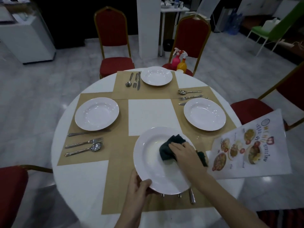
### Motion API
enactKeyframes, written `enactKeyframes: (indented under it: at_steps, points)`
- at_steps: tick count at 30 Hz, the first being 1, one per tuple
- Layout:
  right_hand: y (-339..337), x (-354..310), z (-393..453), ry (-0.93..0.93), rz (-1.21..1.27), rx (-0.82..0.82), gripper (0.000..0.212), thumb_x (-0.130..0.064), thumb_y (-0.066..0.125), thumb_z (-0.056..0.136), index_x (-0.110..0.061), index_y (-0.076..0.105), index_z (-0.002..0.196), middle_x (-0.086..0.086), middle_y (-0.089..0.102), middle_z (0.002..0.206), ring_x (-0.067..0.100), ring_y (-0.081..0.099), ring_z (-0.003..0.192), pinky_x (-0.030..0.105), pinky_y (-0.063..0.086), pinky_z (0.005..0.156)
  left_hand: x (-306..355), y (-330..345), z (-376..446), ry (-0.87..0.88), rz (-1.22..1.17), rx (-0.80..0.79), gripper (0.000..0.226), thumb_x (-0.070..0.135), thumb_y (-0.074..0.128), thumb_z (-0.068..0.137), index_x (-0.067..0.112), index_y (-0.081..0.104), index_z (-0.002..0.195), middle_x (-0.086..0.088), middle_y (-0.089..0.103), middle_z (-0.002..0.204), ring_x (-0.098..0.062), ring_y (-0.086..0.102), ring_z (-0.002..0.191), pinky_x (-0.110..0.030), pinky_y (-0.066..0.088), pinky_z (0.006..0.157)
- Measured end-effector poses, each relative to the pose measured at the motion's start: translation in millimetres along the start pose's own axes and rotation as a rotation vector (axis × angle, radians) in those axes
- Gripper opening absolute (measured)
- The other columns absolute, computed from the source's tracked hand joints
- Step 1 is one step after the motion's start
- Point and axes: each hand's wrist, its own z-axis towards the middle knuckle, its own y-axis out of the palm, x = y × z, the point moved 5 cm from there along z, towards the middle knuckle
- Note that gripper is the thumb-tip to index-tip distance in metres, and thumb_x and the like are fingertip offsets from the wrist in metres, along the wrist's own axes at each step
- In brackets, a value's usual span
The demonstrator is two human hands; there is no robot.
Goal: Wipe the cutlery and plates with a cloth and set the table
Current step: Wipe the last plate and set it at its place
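My left hand grips the near rim of a white deep plate, held tilted above the near placemat. My right hand presses a dark cloth into the plate's bowl. Cutlery handles stick out from under the plate. Three other white plates sit on tan placemats: left, far, right. A knife, fork and spoon lie beside each: left set, far set, right set.
The round white table has a laminated menu hanging over its right edge. Red chairs ring the table. One far chair carries pink and orange spray bottles. A white pillar stands behind.
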Motion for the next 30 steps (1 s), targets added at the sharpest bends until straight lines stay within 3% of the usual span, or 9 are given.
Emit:
enactKeyframes:
  at_steps: [3, 6, 11, 14, 17, 20, 26, 28, 30]
  points:
    - [12, -36, 8, 0.071, 0.198, -0.051, 0.036, -0.004, 0.060, 0.083, -0.017, 0.065, 0.116, -0.006, 0.067, 0.112, 0.018, 0.059, 0.089, 0.028, 0.049, 0.084, -4, 18, 3, 0.002, 0.015, -0.050, 0.040, -0.004, 0.049, 0.091, 0.023, 0.054, 0.121, -0.007, 0.067, 0.108, -0.028, 0.068, 0.092, -0.043, 0.059, 0.067]
    - [15, -70, 11, -0.120, 0.313, -0.207, 0.029, -0.021, 0.040, 0.088, -0.022, 0.063, 0.106, -0.009, 0.065, 0.102, 0.015, 0.056, 0.087, 0.029, 0.043, 0.081, -4, 12, 11, 0.010, -0.080, -0.008, 0.047, -0.010, 0.045, 0.091, 0.019, 0.056, 0.127, -0.005, 0.072, 0.108, -0.027, 0.070, 0.095, -0.045, 0.059, 0.072]
    - [-12, -36, 2, -0.370, 0.141, -0.261, 0.027, -0.015, 0.063, 0.076, -0.028, 0.072, 0.097, -0.015, 0.071, 0.104, 0.011, 0.061, 0.081, 0.021, 0.046, 0.074, 3, -28, 11, 0.046, -0.126, 0.090, 0.042, -0.007, 0.048, 0.090, 0.015, 0.059, 0.124, -0.010, 0.068, 0.115, -0.031, 0.066, 0.102, -0.036, 0.058, 0.066]
    - [-14, 10, 6, -0.200, 0.089, -0.260, 0.021, -0.008, 0.067, 0.075, -0.017, 0.065, 0.094, -0.002, 0.069, 0.094, 0.021, 0.063, 0.081, 0.025, 0.044, 0.071, 2, -22, 7, 0.048, -0.059, 0.053, 0.044, 0.000, 0.059, 0.085, 0.023, 0.057, 0.122, -0.005, 0.066, 0.114, -0.029, 0.065, 0.102, -0.040, 0.058, 0.067]
    - [-8, -4, 12, -0.044, 0.050, -0.082, 0.040, 0.005, 0.078, 0.060, -0.008, 0.068, 0.097, 0.005, 0.070, 0.093, 0.023, 0.062, 0.073, 0.030, 0.054, 0.067, -1, 9, 3, 0.041, -0.039, -0.018, 0.049, 0.011, 0.061, 0.072, 0.022, 0.055, 0.120, -0.007, 0.064, 0.113, -0.029, 0.065, 0.100, -0.045, 0.059, 0.066]
    - [-5, -45, 23, 0.044, 0.265, -0.019, 0.026, 0.004, 0.060, 0.072, -0.011, 0.066, 0.092, 0.000, 0.067, 0.085, 0.018, 0.055, 0.070, 0.025, 0.049, 0.067, -6, 32, 6, 0.028, -0.055, -0.067, 0.042, -0.001, 0.055, 0.087, 0.022, 0.053, 0.122, -0.005, 0.069, 0.108, -0.026, 0.069, 0.095, -0.046, 0.059, 0.070]
    - [-7, -65, 11, -0.353, 0.415, -0.521, 0.021, -0.002, 0.050, 0.079, -0.020, 0.061, 0.083, -0.006, 0.051, 0.072, 0.008, 0.038, 0.070, 0.022, 0.030, 0.064, 0, -16, 14, 0.072, -0.115, 0.068, 0.044, -0.012, 0.046, 0.089, 0.014, 0.059, 0.123, -0.013, 0.069, 0.114, -0.029, 0.069, 0.099, -0.038, 0.059, 0.069]
    - [-1, -31, 8, -0.319, 0.217, -0.514, 0.021, -0.006, 0.049, 0.082, -0.020, 0.063, 0.090, 0.000, 0.059, 0.082, 0.010, 0.041, 0.078, 0.029, 0.036, 0.068, -1, -28, 11, 0.063, -0.111, 0.101, 0.042, -0.010, 0.054, 0.086, 0.016, 0.058, 0.119, -0.013, 0.067, 0.115, -0.032, 0.066, 0.101, -0.038, 0.059, 0.068]
    - [-2, 7, 4, -0.063, 0.212, -0.477, 0.021, -0.018, 0.050, 0.086, -0.016, 0.066, 0.099, 0.000, 0.063, 0.094, 0.017, 0.051, 0.088, 0.035, 0.045, 0.078, -4, -27, 10, 0.052, -0.066, 0.086, 0.050, 0.000, 0.064, 0.076, 0.018, 0.055, 0.122, -0.011, 0.064, 0.116, -0.033, 0.063, 0.104, -0.039, 0.059, 0.066]
